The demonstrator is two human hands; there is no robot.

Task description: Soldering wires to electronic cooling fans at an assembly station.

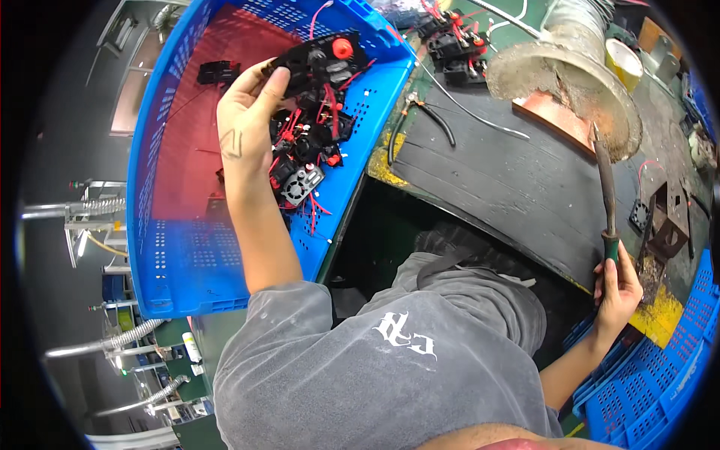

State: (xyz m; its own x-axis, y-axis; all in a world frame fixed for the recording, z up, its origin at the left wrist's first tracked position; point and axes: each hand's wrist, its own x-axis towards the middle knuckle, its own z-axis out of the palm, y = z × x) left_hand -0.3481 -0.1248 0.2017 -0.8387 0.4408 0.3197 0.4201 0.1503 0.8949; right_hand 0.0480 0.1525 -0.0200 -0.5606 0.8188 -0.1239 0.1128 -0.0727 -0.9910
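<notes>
My left hand (251, 120) is over the blue perforated crate (140, 195), its thumb and fingers closed on a black plastic panel (304, 64) with a round red part, silver pieces and red wires. Beneath it several similar black parts (311, 146) with red wires lie heaped in the crate. On the right, my right hand (616, 289) is wrapped around the green handle of a soldering iron (607, 187). The iron points up and away, its tip close to the rim of a stained fume hood (517, 71) and the end of a shallow copper-coloured tray (540, 109).
Black-handled pliers (431, 112) lie on the dark bench (480, 172). More wired black parts (457, 49) sit at its back. A rusty metal box (667, 221) and small fan (640, 215) stand right of the iron. Blue crates (667, 375) are at lower right.
</notes>
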